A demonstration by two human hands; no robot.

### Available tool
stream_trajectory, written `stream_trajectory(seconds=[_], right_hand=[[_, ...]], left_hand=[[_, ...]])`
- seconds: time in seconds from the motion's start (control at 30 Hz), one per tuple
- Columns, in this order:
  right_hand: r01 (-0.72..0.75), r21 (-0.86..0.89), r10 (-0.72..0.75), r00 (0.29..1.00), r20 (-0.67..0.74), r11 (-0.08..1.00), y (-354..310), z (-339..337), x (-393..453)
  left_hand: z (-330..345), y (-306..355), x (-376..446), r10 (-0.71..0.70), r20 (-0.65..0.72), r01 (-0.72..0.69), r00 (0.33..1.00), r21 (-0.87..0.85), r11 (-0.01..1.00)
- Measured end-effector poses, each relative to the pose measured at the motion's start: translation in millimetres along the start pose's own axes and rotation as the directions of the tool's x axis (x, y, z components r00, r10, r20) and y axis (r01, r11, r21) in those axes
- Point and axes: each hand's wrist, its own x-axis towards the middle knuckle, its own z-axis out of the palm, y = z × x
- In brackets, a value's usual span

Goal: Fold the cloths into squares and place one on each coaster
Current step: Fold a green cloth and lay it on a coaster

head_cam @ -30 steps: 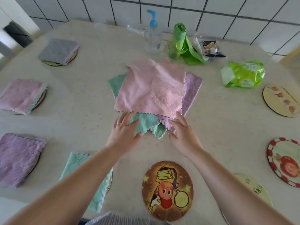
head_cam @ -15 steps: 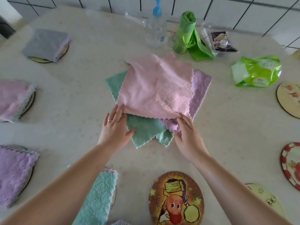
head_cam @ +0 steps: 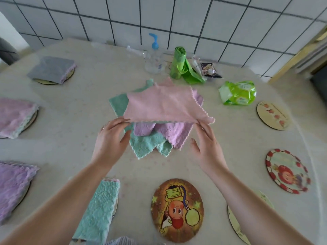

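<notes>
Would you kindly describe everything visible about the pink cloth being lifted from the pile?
The pink cloth is a soft, fleecy-looking square with a scalloped edge. Its near edge is raised off the pile and stretched between the left hand, which pinches one near corner, and the right hand, which pinches the other. Its far part still rests on the lilac cloth and teal cloth beneath, mid-table.

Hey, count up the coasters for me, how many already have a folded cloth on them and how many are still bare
Coasters with a folded cloth on them: 5 (grey, pink, purple, teal, all near the table's left side; only 4 show clearly, so count 4)
Bare coasters: 4 (peach-print, strawberry, cartoon, pale one at the lower right)
Total: 8
</notes>
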Motion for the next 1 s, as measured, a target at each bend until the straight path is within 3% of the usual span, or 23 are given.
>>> stream_trajectory(seconds=[0.37,0.57,0.7,0.9,1.0], right_hand=[[0.108,0.017,-0.098,0.944,-0.315,0.994,17.1,-49.5,-49.4],[0.091,-0.046,-0.098,0.973,-0.208,0.995,38.9,-87.7,-29.1],[0.061,-0.103,-0.072,0.991,-0.113,0.993,48.5,-137.3,9.6],[0.182,-0.167,-0.210,0.962,-0.175,0.969,63.8,-213.3,28.1],[0.251,-0.152,-0.285,0.915,-0.285,0.956,78.7,-235.5,19.6]], left_hand=[[-15.6,64.5,-19.7,-0.024,-0.168,-0.037,0.985,-0.353,0.935],[-15.8,107.8,15.4,-0.014,-0.211,-0.055,0.977,-0.317,0.947],[-16.2,148.4,55.6,0.010,-0.149,-0.047,0.989,-0.248,0.968],[-24.7,205.5,85.2,-0.028,-0.306,-0.058,0.952,-0.267,0.962],[-24.5,225.3,79.5,-0.017,-0.326,-0.085,0.945,-0.298,0.951]])
